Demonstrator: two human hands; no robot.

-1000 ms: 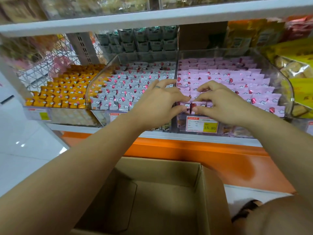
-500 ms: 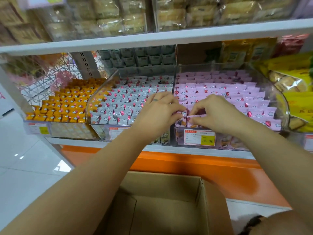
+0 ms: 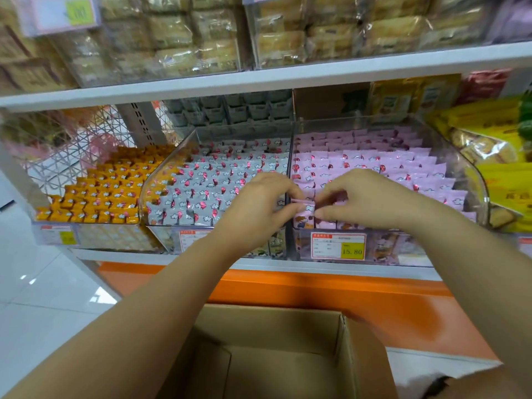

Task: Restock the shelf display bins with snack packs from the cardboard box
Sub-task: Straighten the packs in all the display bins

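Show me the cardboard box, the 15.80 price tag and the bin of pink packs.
cardboard box (image 3: 267,325): head view, inner back wall.
15.80 price tag (image 3: 338,245): head view, middle of tag.
bin of pink packs (image 3: 408,249): head view, clear front wall.

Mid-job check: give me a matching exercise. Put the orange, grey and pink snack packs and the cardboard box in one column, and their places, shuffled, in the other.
Column one:
1. orange packs
2. grey packs
3. pink packs
4. cardboard box

Column two:
a. right bin
b. below the bins, nearest the camera
c. left bin
d. middle bin

Pairs: 1-c; 2-d; 3-a; 4-b
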